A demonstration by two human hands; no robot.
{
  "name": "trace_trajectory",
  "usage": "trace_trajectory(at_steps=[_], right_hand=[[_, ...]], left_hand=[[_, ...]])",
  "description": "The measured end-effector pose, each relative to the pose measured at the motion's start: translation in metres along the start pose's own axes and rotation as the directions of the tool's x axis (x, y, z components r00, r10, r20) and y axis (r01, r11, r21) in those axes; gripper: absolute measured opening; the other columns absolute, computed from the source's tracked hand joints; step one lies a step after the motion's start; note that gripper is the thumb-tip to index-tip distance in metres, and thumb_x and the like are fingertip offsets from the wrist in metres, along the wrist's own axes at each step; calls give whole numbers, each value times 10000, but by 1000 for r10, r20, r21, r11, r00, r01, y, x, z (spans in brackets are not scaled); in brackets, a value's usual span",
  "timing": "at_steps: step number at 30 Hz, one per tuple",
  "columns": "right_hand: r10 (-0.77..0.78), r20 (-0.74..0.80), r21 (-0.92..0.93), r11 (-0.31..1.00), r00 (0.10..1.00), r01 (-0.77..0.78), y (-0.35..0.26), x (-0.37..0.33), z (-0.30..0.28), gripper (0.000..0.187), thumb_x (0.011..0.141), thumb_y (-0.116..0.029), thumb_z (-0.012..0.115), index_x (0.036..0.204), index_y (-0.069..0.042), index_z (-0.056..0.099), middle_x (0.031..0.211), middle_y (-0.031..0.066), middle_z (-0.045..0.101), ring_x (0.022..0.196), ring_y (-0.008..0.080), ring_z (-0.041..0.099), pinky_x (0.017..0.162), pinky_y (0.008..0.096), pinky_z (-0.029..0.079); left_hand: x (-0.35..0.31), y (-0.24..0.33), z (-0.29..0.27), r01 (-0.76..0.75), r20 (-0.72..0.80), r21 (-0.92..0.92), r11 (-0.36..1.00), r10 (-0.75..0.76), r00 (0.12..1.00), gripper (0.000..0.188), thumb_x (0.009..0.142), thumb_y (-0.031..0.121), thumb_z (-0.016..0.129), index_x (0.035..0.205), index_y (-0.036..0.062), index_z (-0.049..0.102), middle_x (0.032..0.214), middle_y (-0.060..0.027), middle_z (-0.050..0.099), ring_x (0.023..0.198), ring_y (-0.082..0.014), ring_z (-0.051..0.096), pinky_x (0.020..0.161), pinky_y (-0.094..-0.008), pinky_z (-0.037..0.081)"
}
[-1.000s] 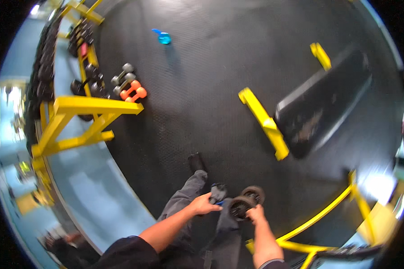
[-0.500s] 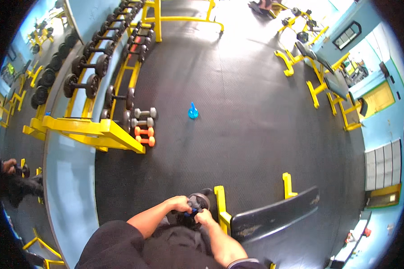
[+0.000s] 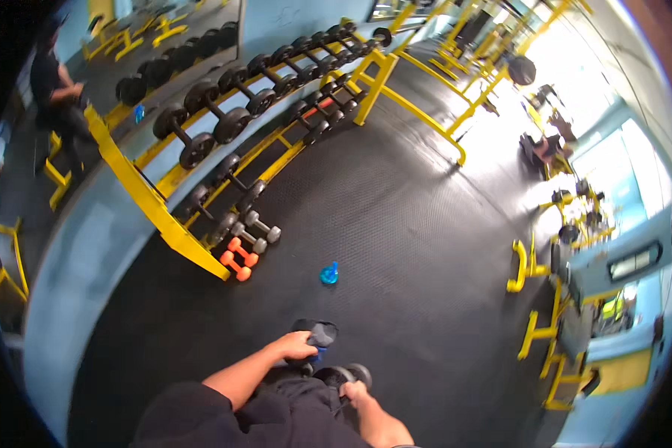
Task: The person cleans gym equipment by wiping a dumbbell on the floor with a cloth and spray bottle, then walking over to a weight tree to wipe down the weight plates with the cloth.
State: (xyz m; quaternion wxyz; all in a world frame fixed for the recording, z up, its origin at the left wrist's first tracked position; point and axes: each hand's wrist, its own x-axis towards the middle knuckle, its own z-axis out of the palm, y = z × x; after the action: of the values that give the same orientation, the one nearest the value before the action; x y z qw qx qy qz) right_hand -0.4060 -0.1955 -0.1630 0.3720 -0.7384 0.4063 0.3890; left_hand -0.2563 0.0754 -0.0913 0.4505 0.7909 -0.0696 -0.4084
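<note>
Black textured floor, yellow dumbbell rack at left | left hand: grasping grey cloth-like bundle, out in front of the body | right hand: clenched round dark dumbbell, nearer the lap, right of the bundle | floor ahead: small blue object; orange dumbbells beside the rack

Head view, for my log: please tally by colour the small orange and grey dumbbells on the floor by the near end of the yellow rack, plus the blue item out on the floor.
Orange dumbbells: 2
Grey dumbbells: 2
Blue item: 1
Total: 5
</note>
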Motion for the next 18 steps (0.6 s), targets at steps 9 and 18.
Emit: trace_trajectory(at_steps=[9, 18], right_hand=[[220, 74, 179, 956, 973, -230, -55, 53, -178, 436, 593, 25, 636, 1025, 47, 586, 986, 216, 617, 897, 352, 601, 801, 505, 453], [158, 154, 142, 973, 975, -180, -105, 177, -302, 466, 674, -7, 607, 1114, 132, 540, 1044, 242, 619, 908, 351, 626, 757, 503, 486]], left_hand=[[141, 136, -18, 157, -66, 140, 978, -149, 987, 501, 737, 366, 633, 1117, 40, 613, 1030, -207, 680, 989, -353, 651, 833, -440, 509], [234, 232, -21, 170, -72, -108, 980, -178, 981, 549, 700, 357, 673, 1147, 41, 638, 1104, -216, 661, 1059, -343, 625, 902, -410, 483]])
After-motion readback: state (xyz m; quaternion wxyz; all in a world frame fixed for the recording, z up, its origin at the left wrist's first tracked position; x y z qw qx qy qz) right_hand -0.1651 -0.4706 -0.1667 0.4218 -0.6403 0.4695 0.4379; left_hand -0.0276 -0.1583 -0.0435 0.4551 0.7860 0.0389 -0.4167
